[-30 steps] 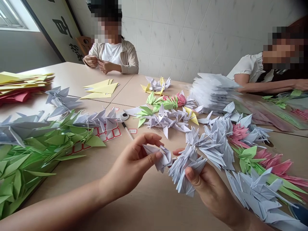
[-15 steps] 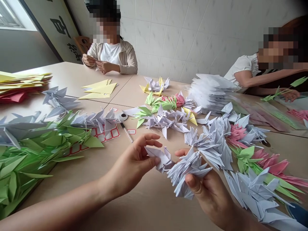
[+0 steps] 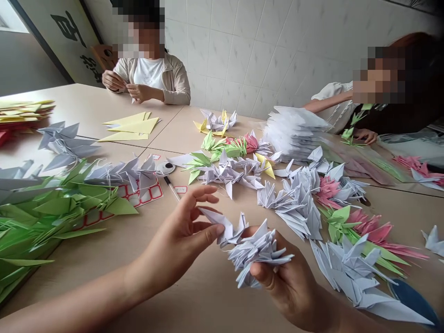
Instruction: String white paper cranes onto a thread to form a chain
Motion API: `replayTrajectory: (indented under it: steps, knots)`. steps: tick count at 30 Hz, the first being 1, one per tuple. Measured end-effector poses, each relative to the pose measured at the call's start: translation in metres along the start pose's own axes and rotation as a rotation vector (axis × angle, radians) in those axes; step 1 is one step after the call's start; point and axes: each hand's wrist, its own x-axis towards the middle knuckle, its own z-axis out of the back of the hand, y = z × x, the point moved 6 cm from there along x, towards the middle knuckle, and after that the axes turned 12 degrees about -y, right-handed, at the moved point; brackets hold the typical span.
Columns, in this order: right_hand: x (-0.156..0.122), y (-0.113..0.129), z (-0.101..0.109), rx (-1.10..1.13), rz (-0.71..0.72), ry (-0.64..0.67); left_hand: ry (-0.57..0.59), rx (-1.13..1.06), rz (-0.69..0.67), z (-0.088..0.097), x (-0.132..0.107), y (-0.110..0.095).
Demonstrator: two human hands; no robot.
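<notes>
My left hand (image 3: 180,240) pinches one white paper crane (image 3: 225,229) by its wing between thumb and fingers. My right hand (image 3: 291,282) grips a stacked bunch of white paper cranes (image 3: 256,252) just to the right of that crane, the two touching. The bunch runs on to the right as a long string of white cranes (image 3: 350,270) lying on the beige table (image 3: 138,249).
Green and white crane strings (image 3: 62,203) lie at left, mixed pink, green and white cranes (image 3: 333,203) at right. A pen (image 3: 171,188) and red-bordered label sheet (image 3: 145,194) sit mid-table. Yellow folded paper (image 3: 128,127) lies beyond. Two other people sit across, folding; a white paper stack (image 3: 294,132) stands near one.
Both hands have drifted slightly left and down with the cranes, and the view has shifted. The person at right has raised a green piece towards their chest.
</notes>
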Motion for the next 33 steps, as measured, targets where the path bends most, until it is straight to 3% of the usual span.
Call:
replayTrajectory:
  steps: [4,7,10,14,19,24,30,33]
  knots:
    - [-0.001,0.005,-0.003,-0.056,0.132,0.021,-0.109,0.445,-0.378,0.004,-0.002,-0.015]
    - [-0.001,0.010,-0.004,-0.106,0.205,0.014,-0.129,0.681,-0.628,0.001,-0.007,-0.026]
    - [-0.001,0.015,-0.004,-0.183,0.275,0.004,-0.059,0.737,-0.723,-0.004,-0.010,-0.029]
    - [-0.001,0.018,-0.003,-0.257,0.341,-0.012,0.058,0.595,-0.730,-0.009,-0.015,-0.029]
    - [-0.002,0.017,-0.002,-0.277,0.437,-0.051,0.314,0.402,-0.533,-0.018,-0.016,-0.028]
    - [-0.002,0.022,0.001,-0.375,0.529,-0.085,0.295,0.240,-0.302,-0.016,-0.008,-0.026]
    - [-0.006,0.024,0.001,-0.459,0.580,-0.106,0.259,-0.051,0.167,-0.016,-0.004,0.001]
    - [-0.009,0.021,-0.001,-0.446,0.583,-0.090,0.204,-0.146,0.273,-0.015,-0.002,0.010]
